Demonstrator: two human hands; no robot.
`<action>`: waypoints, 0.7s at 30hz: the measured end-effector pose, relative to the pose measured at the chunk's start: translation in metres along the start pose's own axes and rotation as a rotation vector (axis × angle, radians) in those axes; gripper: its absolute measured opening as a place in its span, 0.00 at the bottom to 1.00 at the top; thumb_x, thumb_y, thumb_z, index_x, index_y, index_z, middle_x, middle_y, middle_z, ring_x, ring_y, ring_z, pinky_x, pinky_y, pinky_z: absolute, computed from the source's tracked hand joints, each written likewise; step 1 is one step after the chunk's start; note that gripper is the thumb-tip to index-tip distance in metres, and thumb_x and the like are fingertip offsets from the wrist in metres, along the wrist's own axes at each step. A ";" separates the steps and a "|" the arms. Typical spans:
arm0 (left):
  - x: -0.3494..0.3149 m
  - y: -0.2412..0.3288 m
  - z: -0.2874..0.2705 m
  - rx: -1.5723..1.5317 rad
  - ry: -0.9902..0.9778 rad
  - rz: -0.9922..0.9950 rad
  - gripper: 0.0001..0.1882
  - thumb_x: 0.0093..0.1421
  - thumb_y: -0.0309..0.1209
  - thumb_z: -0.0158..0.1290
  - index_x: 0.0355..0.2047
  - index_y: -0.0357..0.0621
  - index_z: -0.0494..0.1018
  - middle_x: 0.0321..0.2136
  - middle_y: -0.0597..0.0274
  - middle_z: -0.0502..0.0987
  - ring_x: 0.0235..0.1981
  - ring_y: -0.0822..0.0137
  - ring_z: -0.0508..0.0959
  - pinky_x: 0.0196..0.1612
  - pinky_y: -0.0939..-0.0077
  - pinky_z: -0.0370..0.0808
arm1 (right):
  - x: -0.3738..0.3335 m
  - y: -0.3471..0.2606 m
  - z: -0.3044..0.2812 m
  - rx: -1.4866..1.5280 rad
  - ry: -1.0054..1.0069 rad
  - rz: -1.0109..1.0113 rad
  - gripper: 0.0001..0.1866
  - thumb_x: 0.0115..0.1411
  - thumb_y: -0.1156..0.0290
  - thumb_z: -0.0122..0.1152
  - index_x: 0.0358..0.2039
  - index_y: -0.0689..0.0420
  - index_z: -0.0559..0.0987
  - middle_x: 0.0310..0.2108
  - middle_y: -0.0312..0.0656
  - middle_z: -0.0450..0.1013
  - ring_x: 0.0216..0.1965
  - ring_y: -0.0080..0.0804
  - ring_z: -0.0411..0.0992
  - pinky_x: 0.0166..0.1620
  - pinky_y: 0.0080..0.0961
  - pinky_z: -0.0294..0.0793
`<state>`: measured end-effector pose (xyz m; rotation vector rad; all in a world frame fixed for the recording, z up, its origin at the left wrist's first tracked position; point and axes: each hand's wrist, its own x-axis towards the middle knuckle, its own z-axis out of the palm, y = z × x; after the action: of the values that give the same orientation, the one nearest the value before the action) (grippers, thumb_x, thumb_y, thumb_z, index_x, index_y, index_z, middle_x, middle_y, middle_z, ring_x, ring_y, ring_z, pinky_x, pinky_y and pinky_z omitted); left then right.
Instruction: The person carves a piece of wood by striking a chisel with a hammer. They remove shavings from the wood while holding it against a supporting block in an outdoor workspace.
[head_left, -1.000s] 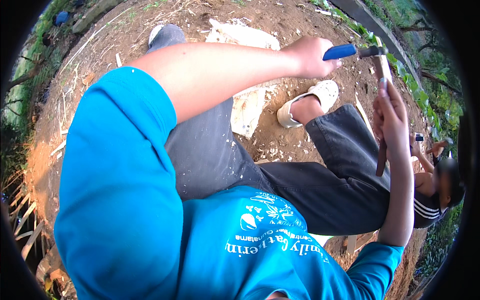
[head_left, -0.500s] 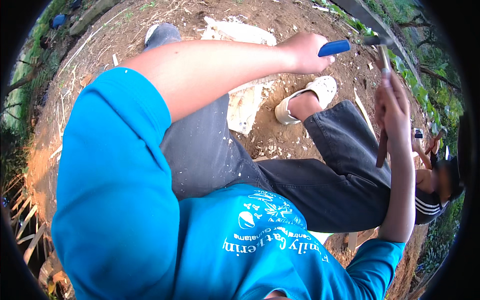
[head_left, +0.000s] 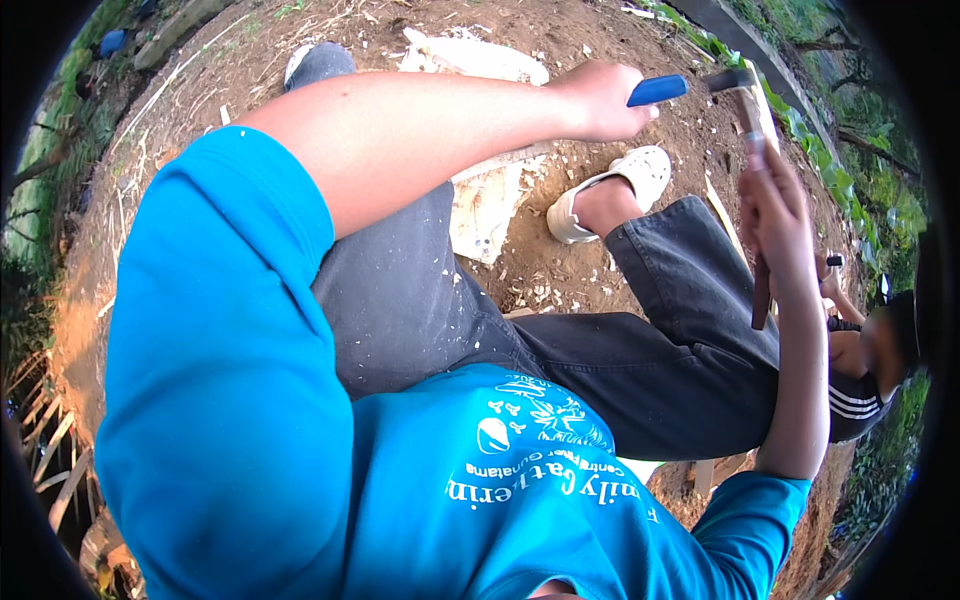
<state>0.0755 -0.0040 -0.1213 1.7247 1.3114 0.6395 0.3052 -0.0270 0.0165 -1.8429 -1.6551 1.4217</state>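
Note:
My left hand is closed around a tool with a blue handle, probably a chisel; its working end is hidden. My right hand grips a hammer by its brown handle. The dark hammer head is a short gap to the right of the blue handle's butt end. Beneath my left forearm lies pale, rough-cut wood, showing on both sides of the arm. Whether it is one piece or two, I cannot tell.
Wood chips are scattered over the brown soil. My foot in a white clog rests right of the wood. Another person sits at the far right. Long wood strips lie by my right leg. A low concrete edge borders plants.
My right hand has swung the hammer head left, closer to the butt of the blue handle. My left hand has shifted slightly left with its tool.

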 end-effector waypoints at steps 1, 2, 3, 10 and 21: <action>-0.005 0.001 0.003 0.009 -0.009 -0.009 0.19 0.65 0.46 0.56 0.41 0.41 0.77 0.30 0.53 0.82 0.36 0.57 0.84 0.42 0.63 0.77 | -0.003 -0.006 -0.005 0.096 0.057 -0.085 0.13 0.75 0.62 0.47 0.54 0.55 0.71 0.24 0.25 0.63 0.16 0.09 0.57 0.17 0.11 0.56; -0.005 0.002 0.003 0.010 -0.022 -0.034 0.19 0.65 0.46 0.56 0.41 0.41 0.77 0.30 0.54 0.82 0.36 0.58 0.84 0.42 0.64 0.77 | 0.002 -0.002 -0.010 0.204 0.077 -0.110 0.14 0.75 0.62 0.48 0.54 0.55 0.71 0.23 0.26 0.63 0.16 0.09 0.57 0.16 0.11 0.56; -0.008 0.002 0.004 0.011 -0.016 -0.050 0.19 0.65 0.46 0.56 0.41 0.41 0.77 0.30 0.54 0.82 0.36 0.58 0.84 0.42 0.63 0.77 | 0.006 0.002 -0.014 0.311 0.098 -0.134 0.14 0.75 0.62 0.48 0.54 0.55 0.71 0.23 0.26 0.62 0.15 0.09 0.57 0.16 0.11 0.55; -0.006 -0.001 0.004 0.029 0.041 -0.036 0.19 0.65 0.46 0.57 0.38 0.40 0.77 0.29 0.52 0.82 0.35 0.57 0.84 0.42 0.62 0.78 | 0.001 -0.002 -0.005 0.060 0.002 -0.033 0.19 0.75 0.60 0.49 0.59 0.56 0.70 0.24 0.26 0.62 0.15 0.09 0.57 0.15 0.10 0.56; -0.013 0.016 -0.004 -0.012 0.076 0.064 0.19 0.64 0.46 0.58 0.41 0.41 0.78 0.29 0.53 0.82 0.35 0.57 0.84 0.41 0.62 0.79 | -0.008 -0.020 -0.026 0.162 0.042 -0.154 0.24 0.76 0.65 0.46 0.67 0.60 0.64 0.24 0.26 0.58 0.15 0.08 0.54 0.15 0.10 0.54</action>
<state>0.0764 -0.0164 -0.1047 1.7533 1.3063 0.7550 0.3145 -0.0181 0.0478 -1.6101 -1.5742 1.3987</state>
